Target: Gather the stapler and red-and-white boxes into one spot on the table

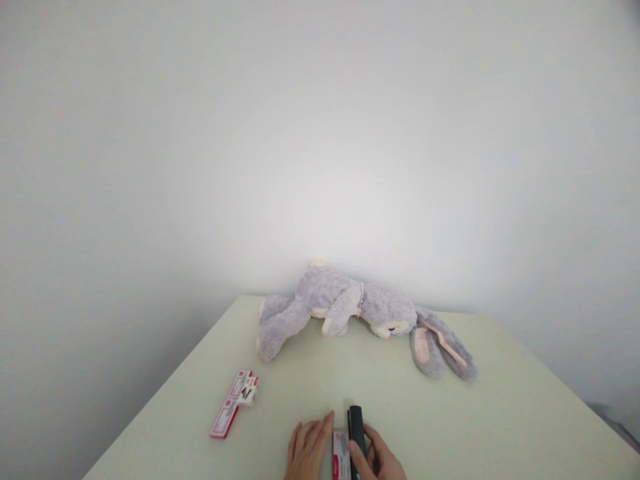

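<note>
At the front of the table, my right hand [379, 460] grips a black stapler [357, 427], with the thumb on its near side and the fingers around its right. Close along the stapler's left side lies a slim white, grey and red box [341, 453], its lower end cut off by the picture's edge. My left hand [309, 450] rests with its fingers stretched forward, palm down, just left of that box. Whether its index finger or thumb touches the box I cannot tell.
A grey plush rabbit [330, 293] lies on its side along the back of the pale green table [450, 427], near the wall. To the left lie two pink and white boxes [225, 418] end to end, with a small white packet [249, 392] against them.
</note>
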A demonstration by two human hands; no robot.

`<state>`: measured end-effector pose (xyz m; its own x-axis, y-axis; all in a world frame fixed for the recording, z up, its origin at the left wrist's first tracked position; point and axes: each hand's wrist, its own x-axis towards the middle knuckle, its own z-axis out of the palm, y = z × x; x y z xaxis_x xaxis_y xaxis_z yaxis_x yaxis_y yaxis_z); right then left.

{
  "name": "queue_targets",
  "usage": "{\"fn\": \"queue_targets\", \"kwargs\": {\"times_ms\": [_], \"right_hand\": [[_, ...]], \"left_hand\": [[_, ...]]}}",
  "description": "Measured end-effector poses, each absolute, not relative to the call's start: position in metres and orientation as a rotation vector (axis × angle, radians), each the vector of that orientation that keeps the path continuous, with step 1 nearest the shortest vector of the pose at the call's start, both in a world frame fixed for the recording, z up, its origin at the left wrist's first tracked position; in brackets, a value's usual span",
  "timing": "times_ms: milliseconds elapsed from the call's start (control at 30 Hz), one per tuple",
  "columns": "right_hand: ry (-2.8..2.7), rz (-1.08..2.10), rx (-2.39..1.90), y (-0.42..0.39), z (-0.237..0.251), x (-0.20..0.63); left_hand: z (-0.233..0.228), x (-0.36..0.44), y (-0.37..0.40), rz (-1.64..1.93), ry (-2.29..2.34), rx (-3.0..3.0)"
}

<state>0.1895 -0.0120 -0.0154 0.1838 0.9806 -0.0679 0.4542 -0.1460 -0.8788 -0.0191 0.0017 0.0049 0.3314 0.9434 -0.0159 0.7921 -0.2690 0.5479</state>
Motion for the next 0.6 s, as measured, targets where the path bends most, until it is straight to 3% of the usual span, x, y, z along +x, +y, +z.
{"fn": "queue_targets", "kwargs": {"times_ms": [100,233,367,600], "right_hand": [[-1.337,0.885,-1.710,-0.014,-0.014,0.190],[-1.326,0.883,-1.687,-0.017,-0.011,0.189],[-1.302,0.870,-1.697,-0.017,-0.008,0.188],[-1.305,0.867,-1.699,-0.017,-0.006,0.187]], "left_hand": [[0.006,-0.065,-0.008,0.593,1.910,2.023],[0.023,-0.133,-0.017,0.811,2.762,1.342],[0.035,-0.162,-0.024,0.720,2.607,1.524],[0.033,-0.130,-0.041,0.255,2.010,1.889]]}}
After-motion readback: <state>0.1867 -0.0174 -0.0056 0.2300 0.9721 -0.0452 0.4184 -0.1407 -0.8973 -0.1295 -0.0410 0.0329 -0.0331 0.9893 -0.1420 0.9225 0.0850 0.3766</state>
